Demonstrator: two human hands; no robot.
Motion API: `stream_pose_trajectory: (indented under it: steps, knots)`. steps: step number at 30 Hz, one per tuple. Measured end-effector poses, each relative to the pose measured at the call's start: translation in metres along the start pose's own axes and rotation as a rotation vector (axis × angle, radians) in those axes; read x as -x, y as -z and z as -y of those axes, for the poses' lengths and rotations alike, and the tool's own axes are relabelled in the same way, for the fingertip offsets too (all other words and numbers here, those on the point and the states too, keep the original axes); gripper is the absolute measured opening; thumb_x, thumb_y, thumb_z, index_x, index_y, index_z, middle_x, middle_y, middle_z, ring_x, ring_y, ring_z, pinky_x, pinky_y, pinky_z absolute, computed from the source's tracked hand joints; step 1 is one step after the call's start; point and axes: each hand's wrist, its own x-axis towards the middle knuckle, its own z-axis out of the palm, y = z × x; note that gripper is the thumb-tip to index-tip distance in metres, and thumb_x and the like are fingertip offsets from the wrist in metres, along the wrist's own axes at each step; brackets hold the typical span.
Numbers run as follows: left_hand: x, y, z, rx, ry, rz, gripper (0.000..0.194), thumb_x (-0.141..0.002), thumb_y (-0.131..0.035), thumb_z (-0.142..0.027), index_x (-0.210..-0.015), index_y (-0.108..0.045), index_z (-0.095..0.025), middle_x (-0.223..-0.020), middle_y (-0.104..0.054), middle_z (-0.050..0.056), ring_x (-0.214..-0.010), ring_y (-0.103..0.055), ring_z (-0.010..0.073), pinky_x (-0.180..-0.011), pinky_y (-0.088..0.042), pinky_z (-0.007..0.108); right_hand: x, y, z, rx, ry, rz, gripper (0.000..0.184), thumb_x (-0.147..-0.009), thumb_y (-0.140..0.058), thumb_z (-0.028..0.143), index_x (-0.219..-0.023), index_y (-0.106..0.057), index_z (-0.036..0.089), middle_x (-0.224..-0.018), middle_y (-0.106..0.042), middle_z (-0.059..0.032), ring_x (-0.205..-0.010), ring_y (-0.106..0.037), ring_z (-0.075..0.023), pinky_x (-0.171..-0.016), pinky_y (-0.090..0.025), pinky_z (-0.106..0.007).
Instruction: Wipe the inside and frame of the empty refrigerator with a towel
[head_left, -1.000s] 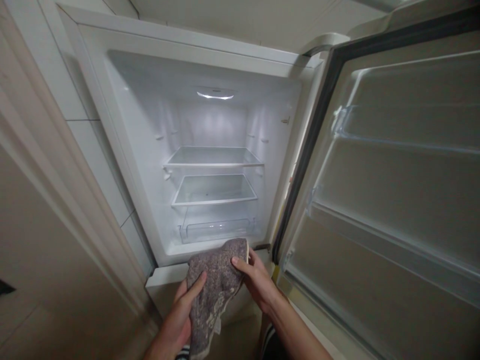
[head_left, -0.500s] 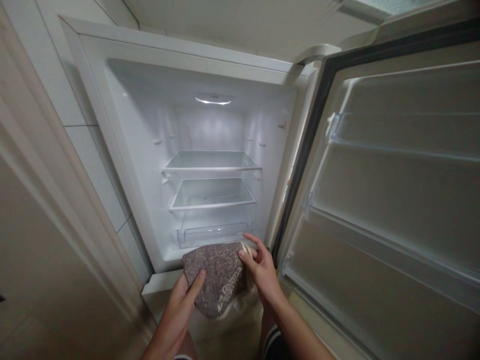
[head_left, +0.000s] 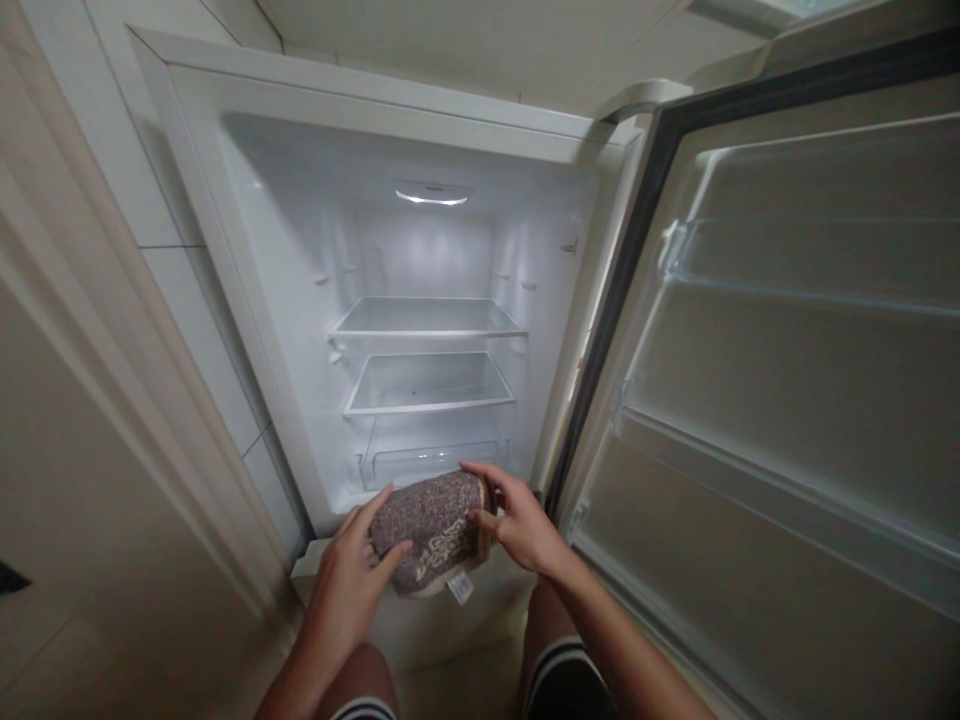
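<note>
A folded grey-brown cloth (head_left: pixel 427 510), thick like a towel, hangs in front of the open fridge. It has cream lettering or patterning and a pale edge, and a small white label (head_left: pixel 460 588) dangles below it. My left hand (head_left: pixel 352 560) grips its left end, thumb on the near face and fingers over the top. On the right end, my right hand (head_left: pixel 517 520) holds the cloth between thumb and fingers. Some fingertips of both hands are hidden behind the fabric.
The fridge interior holds two glass shelves (head_left: pixel 431 318) and a clear drawer (head_left: pixel 439 462) low down, under a lit lamp (head_left: pixel 431 193). Its door (head_left: pixel 787 400) stands wide open on the right, with clear racks. A tiled wall (head_left: pixel 176 330) and a frame edge border the left.
The cloth has been turned and folded into a more compact roll, and its label now shows. My left fingers have moved onto its top, while my right fingers have closed in over its end.
</note>
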Motion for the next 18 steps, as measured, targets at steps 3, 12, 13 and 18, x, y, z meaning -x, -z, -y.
stream_pose_trajectory:
  steps: [3, 12, 13, 18]
  knots:
    - [-0.012, 0.013, -0.011, -0.303, -0.187, -0.025, 0.052, -0.074, -0.085, -0.049, -0.122, -0.08, -0.031, -0.113, -0.077, 0.007, -0.105, -0.071, 0.0321, -0.095, -0.058, 0.038, -0.006, 0.005, 0.015, 0.303, 0.054, 0.024, 0.057, -0.083, -0.073, 0.009, -0.137, -0.073, 0.028, -0.128, -0.07, -0.0088, -0.123, -0.061, -0.0299, -0.112, -0.044, -0.046]
    - [-0.026, 0.012, -0.028, 0.297, 0.073, 0.065, 0.06, -0.065, -0.098, -0.057, -0.109, -0.075, -0.023, -0.117, -0.077, 0.009, -0.115, -0.071, 0.0293, -0.101, -0.057, 0.035, -0.013, 0.0, 0.035, -0.238, -0.096, -0.041, 0.037, -0.08, -0.087, 0.038, -0.109, -0.07, 0.023, -0.116, -0.065, -0.0041, -0.115, -0.062, -0.0255, -0.101, -0.051, -0.038]
    - [-0.023, 0.006, -0.027, 0.373, 0.138, 0.046, 0.066, -0.067, -0.097, -0.058, -0.117, -0.073, -0.023, -0.119, -0.078, 0.008, -0.115, -0.072, 0.0287, -0.102, -0.058, 0.035, -0.011, -0.008, 0.031, -0.389, -0.19, 0.003, 0.046, -0.078, -0.09, 0.043, -0.114, -0.07, 0.023, -0.111, -0.069, -0.0034, -0.111, -0.066, -0.0252, -0.099, -0.053, -0.038]
    - [-0.01, -0.009, -0.014, 0.546, 0.461, -0.163, 0.063, -0.082, -0.092, -0.048, -0.136, -0.067, -0.028, -0.127, -0.08, 0.008, -0.12, -0.076, 0.0267, -0.11, -0.058, 0.042, -0.002, -0.045, 0.011, -0.746, -0.495, 0.088, 0.064, -0.054, -0.104, 0.042, -0.103, -0.075, 0.014, -0.095, -0.079, -0.0085, -0.087, -0.075, -0.026, -0.093, -0.059, -0.04]
